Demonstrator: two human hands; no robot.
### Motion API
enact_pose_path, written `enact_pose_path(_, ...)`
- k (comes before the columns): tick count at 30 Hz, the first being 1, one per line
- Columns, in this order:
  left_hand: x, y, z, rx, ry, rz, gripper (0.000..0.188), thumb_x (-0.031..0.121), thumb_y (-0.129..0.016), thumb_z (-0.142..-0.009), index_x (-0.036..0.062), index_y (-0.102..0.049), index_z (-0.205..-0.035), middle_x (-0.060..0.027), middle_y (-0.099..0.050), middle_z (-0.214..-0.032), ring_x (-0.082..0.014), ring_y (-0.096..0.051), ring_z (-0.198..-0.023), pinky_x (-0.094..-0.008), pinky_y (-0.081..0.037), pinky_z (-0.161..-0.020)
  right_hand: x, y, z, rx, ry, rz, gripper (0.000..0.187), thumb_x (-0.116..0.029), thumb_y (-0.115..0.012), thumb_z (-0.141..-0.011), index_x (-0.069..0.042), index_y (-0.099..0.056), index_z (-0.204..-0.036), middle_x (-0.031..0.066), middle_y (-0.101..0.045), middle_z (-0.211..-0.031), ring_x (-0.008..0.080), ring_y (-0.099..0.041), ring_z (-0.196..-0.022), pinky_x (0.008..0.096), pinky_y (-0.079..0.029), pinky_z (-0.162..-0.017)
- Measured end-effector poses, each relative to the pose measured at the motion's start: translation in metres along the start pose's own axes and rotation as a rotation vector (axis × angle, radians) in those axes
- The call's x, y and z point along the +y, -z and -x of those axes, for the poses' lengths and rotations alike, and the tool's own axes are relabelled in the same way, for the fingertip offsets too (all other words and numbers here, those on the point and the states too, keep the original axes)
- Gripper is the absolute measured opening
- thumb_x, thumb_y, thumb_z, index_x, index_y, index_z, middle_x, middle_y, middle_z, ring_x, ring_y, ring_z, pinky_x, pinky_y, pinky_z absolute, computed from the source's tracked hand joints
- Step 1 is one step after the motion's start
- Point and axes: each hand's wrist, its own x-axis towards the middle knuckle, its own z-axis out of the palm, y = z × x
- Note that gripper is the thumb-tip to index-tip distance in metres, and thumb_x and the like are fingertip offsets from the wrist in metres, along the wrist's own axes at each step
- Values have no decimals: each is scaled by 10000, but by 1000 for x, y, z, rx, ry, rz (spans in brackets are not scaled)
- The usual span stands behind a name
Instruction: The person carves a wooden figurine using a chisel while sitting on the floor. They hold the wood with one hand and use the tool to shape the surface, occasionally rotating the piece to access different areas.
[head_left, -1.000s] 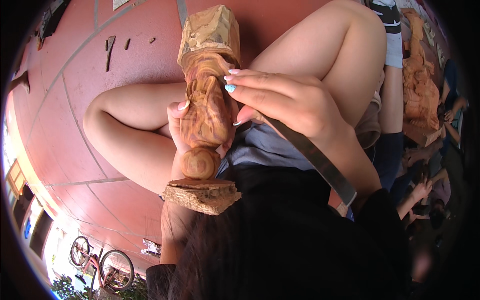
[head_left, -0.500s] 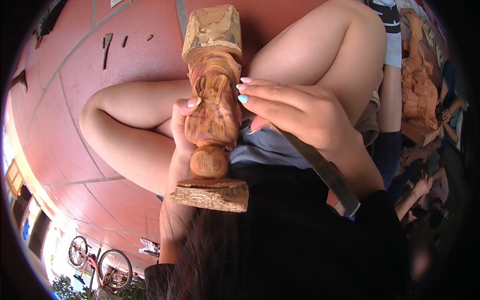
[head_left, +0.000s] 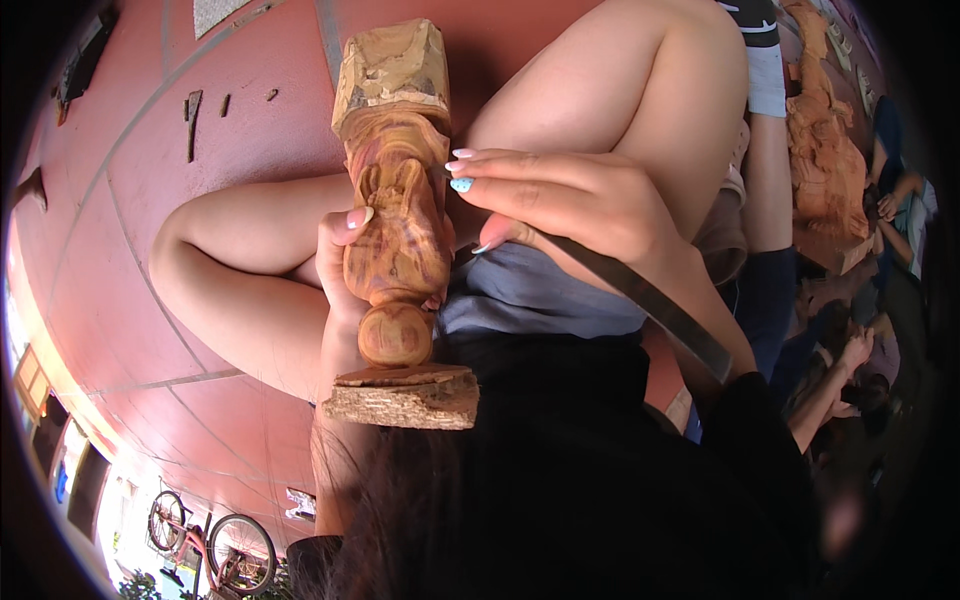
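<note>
A carved wooden figure (head_left: 398, 245) with smooth, grained folds lies lengthwise in front of me. Its rounded head (head_left: 395, 335) and a rough flat slab are at the near end, and a pale, rough-cut block forms the far end. My left hand (head_left: 340, 255) wraps around it from the left, thumb on top; the other fingers are mostly hidden behind the wood. Between the thumb and fingers of my right hand (head_left: 590, 210) sits a flat dark metal blade (head_left: 650, 310), slanting back toward my right forearm. My right fingertips are at the figure's right edge; whether they touch it, I cannot tell.
My bent legs (head_left: 245, 270) frame the figure on the reddish floor. Thin dark pieces (head_left: 193, 125) lie at the far left. A large orange-brown carving (head_left: 828, 165) stands to the right, with other people's arms (head_left: 840, 375) nearby. A bicycle (head_left: 210, 550) is at the lower left.
The figure and both hands appear slightly farther left, along with the whole view. The blade's near end sits a little higher. Both hands keep their holds.
</note>
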Motion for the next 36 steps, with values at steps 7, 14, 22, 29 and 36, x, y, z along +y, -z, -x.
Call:
enact_pose_path(7, 4, 4, 1, -57, 50, -13, 764, 485, -620, -787, -48, -471, -1312, -169, -641, -1083, -250, -673, -820, -363, -609, -634, 0, 0, 5, -33, 25, -39, 255, -60, -626, -834, 24, -680, -1069, 82, -729, -1023, 270, -691, -1032, 339, -589, -828)
enact_pose_path(14, -1, -4, 3, 12, -13, -41, 757, 479, -605, -794, -49, -460, -1317, -160, -640, -1054, -260, -664, -739, -341, -594, -573, 3, 1, -5, -53, 92, -16, 243, -54, -600, -860, 39, -667, -1074, 99, -726, -1024, 286, -691, -1031, 343, -583, -847)
enact_pose_path(22, 2, 2, 1, -38, -13, 42, 741, 455, -616, -802, -34, -461, -1337, -193, -612, -1188, -290, -659, -994, -388, -593, -822, 8, -2, -7, 24, 78, -27, 241, -83, -627, -860, 34, -682, -1063, 120, -720, -1079, 275, -701, -1016, 345, -597, -821)
enact_pose_path(29, -2, 1, 4, 15, -57, 30, 733, 477, -600, -805, -25, -477, -1325, -201, -600, -1192, -292, -634, -1010, -436, -557, -822, 0, 0, 1, 5, 41, -28, 234, -65, -621, -853, 27, -685, -1059, 111, -724, -1035, 276, -679, -1074, 334, -587, -850)
enact_pose_path(36, -1, 8, 0, 7, 4, 123, 752, 488, -595, -795, -34, -471, -1322, -205, -595, -1173, -304, -626, -961, -443, -542, -824, -2, -3, 9, 8, 35, -27, 252, -76, -637, -842, 30, -678, -1067, 106, -726, -1020, 275, -700, -1008, 342, -593, -829)
